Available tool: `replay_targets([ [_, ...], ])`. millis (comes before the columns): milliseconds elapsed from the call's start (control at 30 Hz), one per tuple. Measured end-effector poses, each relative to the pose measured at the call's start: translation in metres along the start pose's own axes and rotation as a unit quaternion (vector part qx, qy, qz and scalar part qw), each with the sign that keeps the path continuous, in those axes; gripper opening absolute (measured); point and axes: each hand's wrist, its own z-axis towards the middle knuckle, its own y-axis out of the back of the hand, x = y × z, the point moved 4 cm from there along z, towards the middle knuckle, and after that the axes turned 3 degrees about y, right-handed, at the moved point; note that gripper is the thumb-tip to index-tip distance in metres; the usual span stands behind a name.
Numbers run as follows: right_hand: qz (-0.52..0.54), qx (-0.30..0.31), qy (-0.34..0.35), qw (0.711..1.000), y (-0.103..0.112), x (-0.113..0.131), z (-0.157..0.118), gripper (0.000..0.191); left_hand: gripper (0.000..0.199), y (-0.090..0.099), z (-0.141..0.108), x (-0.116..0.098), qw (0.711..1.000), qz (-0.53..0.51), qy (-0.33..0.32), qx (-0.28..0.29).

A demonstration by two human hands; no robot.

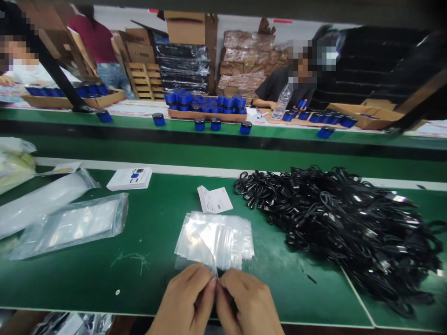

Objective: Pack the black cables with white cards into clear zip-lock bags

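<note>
both hands are at work on a clear plastic bag [213, 266], its near edge drawn up between them in front of a spread pile of like bags [226, 239]. the left hand [186, 298] and the right hand [249, 302] meet near the front edge of the green table [157, 284], thumbs and forefingers pinched close together, so the fingers of each seem closed on the thin film where they meet; whether the bag's mouth is parted there cannot be told. this looks like the handling of a single bag at its edge, and film so fine seems to call for a light pinch from both sides and a small, even pull rather than a hard tug. the bag is see-through and limp, with a narrow curved fold rising from the pile toward the fingers and pale glare along it. the pile beneath is shiny, its bags overlapping unevenly, with ragged side edges. just beyond the pile lies a folded white leaflet [220, 200], partly standing open. to the right spreads a big tangled heap of black cables [324, 218]; off to the left are a stack of printed white cards [129, 179] and a larger clear packet [84, 223], lying flat.
</note>
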Motion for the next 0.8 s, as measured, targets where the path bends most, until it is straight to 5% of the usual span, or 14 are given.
replay_targets([
  [200,-0.093,-0.049,-0.044,0.993,0.002,-0.002,-0.003,0.024,0.024,0.000,-0.009,0.002,0.999,0.038,-0.019,-0.027],
  [333,-0.006,-0.034,-0.107,0.994,0.002,-0.007,-0.002,0.021,0.024,0.003,-0.013,0.001,0.998,0.049,-0.009,-0.027],
  [567,-0.053,0.018,-0.073,0.996,0.007,-0.003,0.008,0.025,0.027,0.016,-0.018,0.010,0.997,0.069,0.034,-0.028],
  [700,0.084,0.154,-0.148,0.973,0.019,-0.010,0.031,0.008,0.031,0.019,-0.025,0.032,0.992,-0.010,0.104,-0.069],
  [800,0.101,0.083,-0.181,0.975,0.033,-0.023,0.073,0.032,0.034,0.014,-0.028,0.045,0.983,-0.083,0.146,-0.068],
])
